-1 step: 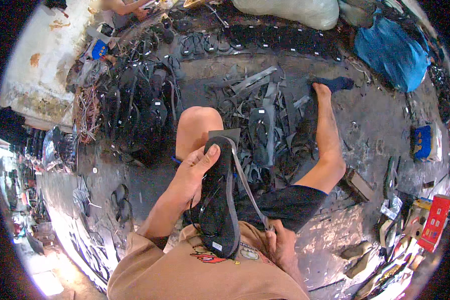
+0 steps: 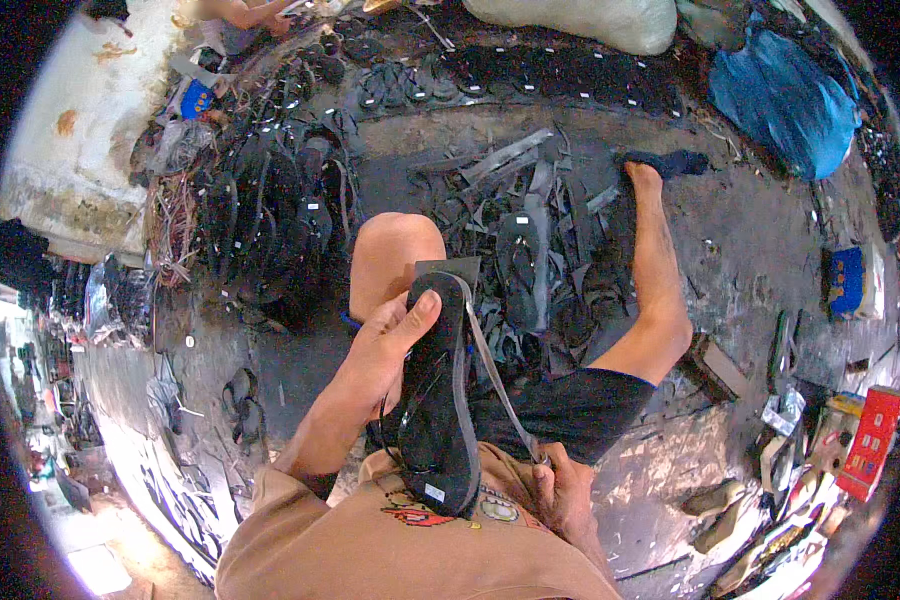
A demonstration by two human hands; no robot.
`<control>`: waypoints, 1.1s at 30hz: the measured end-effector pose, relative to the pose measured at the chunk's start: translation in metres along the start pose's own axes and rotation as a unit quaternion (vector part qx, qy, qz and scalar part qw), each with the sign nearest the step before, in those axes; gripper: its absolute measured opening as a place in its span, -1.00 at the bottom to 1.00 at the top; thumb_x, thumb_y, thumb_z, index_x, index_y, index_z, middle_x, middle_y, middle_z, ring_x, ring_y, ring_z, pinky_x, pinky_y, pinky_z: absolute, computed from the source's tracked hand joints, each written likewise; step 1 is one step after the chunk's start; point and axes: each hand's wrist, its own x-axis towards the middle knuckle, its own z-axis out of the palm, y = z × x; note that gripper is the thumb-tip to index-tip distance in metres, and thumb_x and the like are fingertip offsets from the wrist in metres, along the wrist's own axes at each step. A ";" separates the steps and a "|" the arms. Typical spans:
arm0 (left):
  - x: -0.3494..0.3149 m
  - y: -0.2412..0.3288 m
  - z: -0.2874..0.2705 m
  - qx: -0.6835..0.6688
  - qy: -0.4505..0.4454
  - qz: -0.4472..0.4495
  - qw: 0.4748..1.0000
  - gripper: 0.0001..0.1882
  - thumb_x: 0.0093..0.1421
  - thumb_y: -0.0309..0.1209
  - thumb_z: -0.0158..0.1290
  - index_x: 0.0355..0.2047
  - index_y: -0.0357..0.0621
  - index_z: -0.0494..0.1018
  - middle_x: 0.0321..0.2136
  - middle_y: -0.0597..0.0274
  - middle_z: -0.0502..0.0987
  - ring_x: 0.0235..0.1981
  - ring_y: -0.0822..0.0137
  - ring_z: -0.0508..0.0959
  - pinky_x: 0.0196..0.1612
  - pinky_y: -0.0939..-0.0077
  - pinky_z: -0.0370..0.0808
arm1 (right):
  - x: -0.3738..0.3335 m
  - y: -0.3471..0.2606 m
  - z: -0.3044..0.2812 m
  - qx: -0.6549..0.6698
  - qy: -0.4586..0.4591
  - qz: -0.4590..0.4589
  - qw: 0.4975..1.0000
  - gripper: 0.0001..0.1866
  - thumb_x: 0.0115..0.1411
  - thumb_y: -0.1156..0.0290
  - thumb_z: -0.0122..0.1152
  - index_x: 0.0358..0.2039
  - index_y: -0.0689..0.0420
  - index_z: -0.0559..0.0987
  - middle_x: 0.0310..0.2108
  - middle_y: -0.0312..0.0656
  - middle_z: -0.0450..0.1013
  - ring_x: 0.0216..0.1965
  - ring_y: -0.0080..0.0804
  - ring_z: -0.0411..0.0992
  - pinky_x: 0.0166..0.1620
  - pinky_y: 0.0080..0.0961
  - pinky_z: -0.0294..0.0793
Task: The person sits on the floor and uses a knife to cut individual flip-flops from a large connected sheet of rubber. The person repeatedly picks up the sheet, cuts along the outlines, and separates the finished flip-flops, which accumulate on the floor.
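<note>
My left hand [image 2: 395, 335] grips a black flip-flop [image 2: 440, 400] near its upper end, thumb pressed on the footbed and fingers behind it. The sandal stands almost upright against my shirt, a small white label at its lower end. A dark square-edged piece [image 2: 460, 268] sticks out behind its top. From the top right edge a narrow grey strip [image 2: 495, 375], rubber-like, slants down to my right hand [image 2: 562, 485]. That hand is closed on the strip's lower end near my lap. Whether it holds anything else is hidden.
Black scraps and strips [image 2: 510, 160] lie on the floor between my legs, with another labelled flip-flop [image 2: 518, 260] among them. Piles of black sandals [image 2: 280, 210] stand to the left. A wooden block [image 2: 715, 368] lies right of my knee. A blue bag [image 2: 785, 105] sits far right.
</note>
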 end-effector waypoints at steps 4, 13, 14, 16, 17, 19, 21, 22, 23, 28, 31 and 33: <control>0.014 0.003 0.005 0.070 0.005 -0.006 0.997 -0.56 0.41 -0.08 0.15 0.08 -0.15 0.49 -0.13 0.38 0.60 -0.12 0.51 0.56 -0.02 0.54 0.52 | 0.043 -0.012 -0.016 0.005 0.012 -0.020 1.000 -0.81 0.37 0.29 0.17 -0.14 0.12 0.51 -0.44 0.18 0.52 -0.34 0.29 0.56 -0.32 -0.01 0.50; 0.026 0.008 0.004 0.211 -0.044 0.029 0.976 -0.53 0.44 -0.13 0.12 0.16 -0.21 0.38 -0.08 0.32 0.53 -0.05 0.45 0.49 0.07 0.50 0.45 | 0.180 -0.112 -0.122 -0.124 -0.184 -0.094 0.971 -0.51 0.49 -0.04 -0.07 0.24 0.00 0.38 -0.45 0.16 0.58 -0.32 0.31 0.58 -0.21 0.19 0.53; 0.028 0.007 0.003 0.206 -0.049 0.026 0.977 -0.52 0.44 -0.13 0.12 0.17 -0.21 0.38 -0.08 0.32 0.53 -0.04 0.45 0.49 0.08 0.49 0.45 | 0.192 -0.120 -0.128 -0.137 -0.196 -0.117 0.964 -0.49 0.50 -0.01 -0.08 0.30 0.00 0.33 -0.48 0.15 0.56 -0.34 0.30 0.57 -0.24 0.17 0.50; 0.030 0.007 0.000 0.213 -0.061 0.009 0.975 -0.52 0.45 -0.15 0.09 0.21 -0.20 0.37 -0.04 0.25 0.55 -0.02 0.38 0.52 0.10 0.44 0.47 | 0.209 -0.129 -0.129 -0.156 -0.219 -0.163 0.949 -0.44 0.51 0.05 -0.08 0.41 -0.01 0.22 -0.54 0.14 0.52 -0.38 0.28 0.54 -0.29 0.12 0.45; 0.032 0.007 -0.001 0.224 -0.074 -0.001 0.972 -0.52 0.46 -0.18 0.06 0.25 -0.19 0.35 -0.01 0.18 0.57 0.00 0.31 0.56 0.12 0.39 0.50 | 0.216 -0.130 -0.127 -0.153 -0.213 -0.191 0.946 -0.43 0.51 0.04 -0.08 0.42 0.00 0.21 -0.54 0.14 0.52 -0.39 0.29 0.54 -0.29 0.13 0.45; 0.035 0.009 0.002 0.235 -0.092 -0.007 0.968 -0.52 0.48 -0.20 0.01 0.29 -0.19 0.34 0.01 0.10 0.60 0.00 0.24 0.61 0.13 0.34 0.53 | 0.226 -0.129 -0.123 -0.156 -0.201 -0.258 0.932 -0.40 0.52 0.04 -0.10 0.44 0.03 0.17 -0.55 0.14 0.51 -0.40 0.31 0.53 -0.28 0.16 0.45; 0.037 0.019 0.002 0.236 -0.095 -0.004 0.967 -0.54 0.50 -0.19 -0.03 0.27 -0.19 0.34 -0.01 0.08 0.61 -0.03 0.23 0.62 0.11 0.32 0.55 | 0.221 -0.140 -0.132 -0.068 -0.245 -0.202 0.946 -0.41 0.53 0.09 -0.10 0.47 0.03 0.20 -0.53 0.07 0.52 -0.44 0.09 0.57 -0.31 -0.04 0.50; 0.038 0.018 0.002 0.169 -0.087 0.013 0.982 -0.55 0.47 -0.22 -0.02 0.26 -0.15 0.36 -0.01 0.11 0.61 -0.03 0.23 0.62 0.11 0.30 0.56 | 0.208 -0.141 -0.136 -0.034 -0.229 -0.177 0.956 -0.42 0.53 0.10 -0.10 0.46 0.03 0.23 -0.47 0.06 0.56 -0.38 0.09 0.59 -0.25 -0.05 0.53; 0.031 0.021 -0.001 0.101 -0.067 0.042 0.992 -0.57 0.45 -0.24 -0.01 0.25 -0.12 0.37 -0.01 0.14 0.61 -0.03 0.23 0.62 0.11 0.28 0.56 | 0.200 -0.145 -0.138 -0.007 -0.221 -0.172 0.960 -0.43 0.53 0.12 -0.10 0.46 0.03 0.25 -0.41 0.05 0.60 -0.33 0.10 0.62 -0.20 -0.06 0.56; 0.078 -0.036 0.057 0.146 0.048 0.307 0.939 -0.49 0.28 -0.34 0.24 0.22 -0.01 0.42 0.05 0.15 0.58 0.08 0.16 0.56 0.11 0.20 0.56 | 0.194 -0.096 -0.071 0.268 0.141 -0.188 0.934 -0.47 0.55 0.17 -0.13 0.46 0.02 0.27 -0.55 -0.21 0.41 -0.55 -0.44 0.37 -0.41 -0.39 0.40; 0.124 0.000 0.083 -0.032 0.132 0.269 0.954 -0.57 0.28 -0.29 0.31 0.11 -0.07 0.50 0.07 0.18 0.58 0.11 0.31 0.55 0.13 0.25 0.56 | 0.215 -0.096 -0.042 0.297 0.219 -0.191 0.910 -0.59 0.58 0.28 -0.20 0.29 0.15 0.43 -0.62 -0.44 0.24 -0.59 -0.69 0.19 -0.52 -0.63 0.19; 0.134 0.007 0.093 -0.264 0.066 0.215 0.938 -0.66 0.29 -0.28 0.31 0.03 -0.05 0.56 -0.03 0.24 0.64 0.00 0.34 0.61 0.05 0.34 0.59 | 0.206 -0.076 -0.038 0.177 0.277 -0.207 0.921 -0.71 0.56 0.29 -0.11 0.04 0.16 0.52 -0.63 -0.31 0.27 -0.62 -0.58 0.22 -0.52 -0.51 0.26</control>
